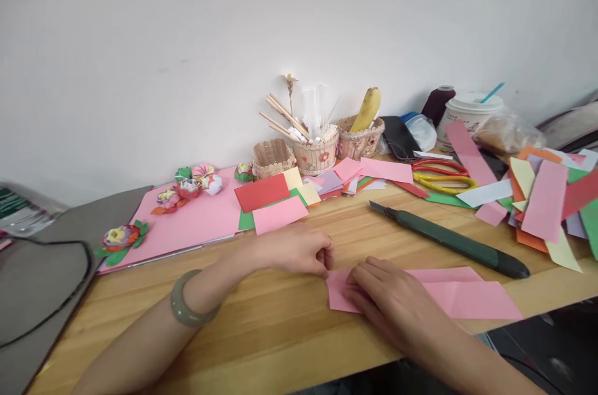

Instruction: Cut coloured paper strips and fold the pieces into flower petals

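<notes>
A folded pink paper strip lies along the front edge of the wooden table. My right hand rests on top of its left part, fingers curled together and pressing the paper; whether a layer is pinched is hidden. My left hand, a ring on one finger and a bangle on the wrist, is curled at the strip's upper left corner, its fingertips touching that corner. Behind my right hand a dark green craft knife lies with its blade pointing left.
Folded paper flowers sit on pink sheets at left. Small baskets stand by the wall, one holding a banana. Scissors, coloured paper strips and a lidded cup are at right.
</notes>
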`<action>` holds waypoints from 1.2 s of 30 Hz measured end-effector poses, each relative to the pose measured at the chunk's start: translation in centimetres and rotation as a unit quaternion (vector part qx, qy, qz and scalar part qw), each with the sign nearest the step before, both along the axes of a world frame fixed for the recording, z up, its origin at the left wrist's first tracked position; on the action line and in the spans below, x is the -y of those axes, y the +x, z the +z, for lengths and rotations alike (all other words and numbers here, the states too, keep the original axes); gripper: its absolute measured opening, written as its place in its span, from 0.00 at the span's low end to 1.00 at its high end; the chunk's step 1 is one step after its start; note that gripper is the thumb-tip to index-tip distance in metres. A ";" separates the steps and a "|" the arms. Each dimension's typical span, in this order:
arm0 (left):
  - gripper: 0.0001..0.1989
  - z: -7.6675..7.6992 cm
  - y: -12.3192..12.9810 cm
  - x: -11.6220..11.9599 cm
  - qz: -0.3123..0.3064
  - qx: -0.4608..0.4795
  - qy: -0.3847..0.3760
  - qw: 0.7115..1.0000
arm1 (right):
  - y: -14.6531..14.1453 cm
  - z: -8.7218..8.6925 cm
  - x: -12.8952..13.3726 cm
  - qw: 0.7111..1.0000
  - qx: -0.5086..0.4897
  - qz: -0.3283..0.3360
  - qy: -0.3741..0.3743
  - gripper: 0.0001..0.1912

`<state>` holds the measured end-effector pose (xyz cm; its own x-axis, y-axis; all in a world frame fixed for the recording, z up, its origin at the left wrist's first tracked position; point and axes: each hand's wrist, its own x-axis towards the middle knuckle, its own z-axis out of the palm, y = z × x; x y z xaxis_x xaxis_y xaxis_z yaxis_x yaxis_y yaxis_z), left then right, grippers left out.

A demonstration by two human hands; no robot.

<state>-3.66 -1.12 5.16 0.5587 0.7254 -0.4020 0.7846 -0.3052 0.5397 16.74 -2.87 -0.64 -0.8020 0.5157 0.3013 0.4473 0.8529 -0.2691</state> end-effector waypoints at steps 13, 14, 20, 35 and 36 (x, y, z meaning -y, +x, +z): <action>0.08 0.0 -0.6 0.0 -0.044 -0.029 0.037 0.998 | -1.2 0.8 -0.9 0.997 0.003 0.067 -0.038 0.03; 0.08 0.1 -0.8 0.1 -0.043 -0.037 0.046 0.997 | -1.3 0.9 -1.0 0.997 0.004 0.072 -0.032 0.03; 0.08 1.0 -1.3 0.0 -0.003 -0.015 0.134 0.991 | -1.1 0.8 -1.2 0.996 0.005 0.028 0.081 0.17; 0.21 -1.4 1.4 0.9 -0.226 0.086 0.107 0.964 | 3.5 0.0 -2.3 0.968 0.022 -0.132 0.210 0.42; 0.24 -1.4 1.2 0.9 -0.231 0.056 0.111 0.965 | 4.6 0.1 -2.9 0.963 0.035 -0.152 0.219 0.39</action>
